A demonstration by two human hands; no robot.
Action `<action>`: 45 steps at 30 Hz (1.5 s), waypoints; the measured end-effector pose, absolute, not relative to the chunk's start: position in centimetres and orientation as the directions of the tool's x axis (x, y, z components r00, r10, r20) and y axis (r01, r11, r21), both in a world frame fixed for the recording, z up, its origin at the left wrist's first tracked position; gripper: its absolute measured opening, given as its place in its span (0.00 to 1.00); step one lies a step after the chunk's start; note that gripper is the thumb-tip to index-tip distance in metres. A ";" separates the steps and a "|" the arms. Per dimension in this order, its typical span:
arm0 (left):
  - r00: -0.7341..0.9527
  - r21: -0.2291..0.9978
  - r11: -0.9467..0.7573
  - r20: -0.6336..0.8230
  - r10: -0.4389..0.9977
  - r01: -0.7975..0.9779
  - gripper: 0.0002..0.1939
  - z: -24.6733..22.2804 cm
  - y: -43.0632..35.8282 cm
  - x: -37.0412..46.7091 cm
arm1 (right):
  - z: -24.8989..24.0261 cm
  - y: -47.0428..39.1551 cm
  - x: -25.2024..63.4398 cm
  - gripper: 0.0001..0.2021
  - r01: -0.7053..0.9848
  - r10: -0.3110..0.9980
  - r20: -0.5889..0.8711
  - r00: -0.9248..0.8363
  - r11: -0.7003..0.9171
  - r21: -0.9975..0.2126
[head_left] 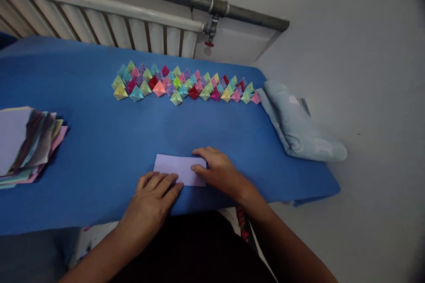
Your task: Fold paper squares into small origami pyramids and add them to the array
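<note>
My left hand (151,203) lies loose, fingertips on the near edge of the lilac paper (175,166), gripping nothing. My right hand (221,170) is at its right end, thumb on top, pinching or not I can't tell; paper's on blue cloth (116,141), folded pieces (177,83) well beyond.

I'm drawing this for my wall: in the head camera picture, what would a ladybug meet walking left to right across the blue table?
Stack of colored papers → left hand → lilac paper → right hand → folded pale blue cloth.
</note>
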State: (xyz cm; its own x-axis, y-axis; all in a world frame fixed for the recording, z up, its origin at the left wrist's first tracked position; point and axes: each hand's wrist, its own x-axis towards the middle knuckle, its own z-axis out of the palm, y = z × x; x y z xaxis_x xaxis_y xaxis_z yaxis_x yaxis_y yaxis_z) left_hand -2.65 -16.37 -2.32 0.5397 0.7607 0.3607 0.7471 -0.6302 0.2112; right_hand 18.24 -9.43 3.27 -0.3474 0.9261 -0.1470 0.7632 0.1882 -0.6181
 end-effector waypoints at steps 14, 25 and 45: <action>0.535 0.264 -0.637 0.366 0.761 0.725 0.17 -2.0 -16.0 -2.8 | 3.5 -9.5 17.5 0.17 0.798 0.900 -0.132 -0.416 0.292 -0.527; 0.530 0.306 -0.641 0.375 0.760 0.704 0.16 -2.3 -15.8 -3.0 | 3.3 -9.7 18.2 0.20 0.572 0.894 -0.316 -0.317 -0.085 -0.816; 0.487 0.426 -0.603 0.357 0.797 0.675 0.16 -2.4 -15.6 -3.1 | 3.7 -9.5 18.0 0.13 0.821 0.904 -0.093 -0.418 0.332 -0.465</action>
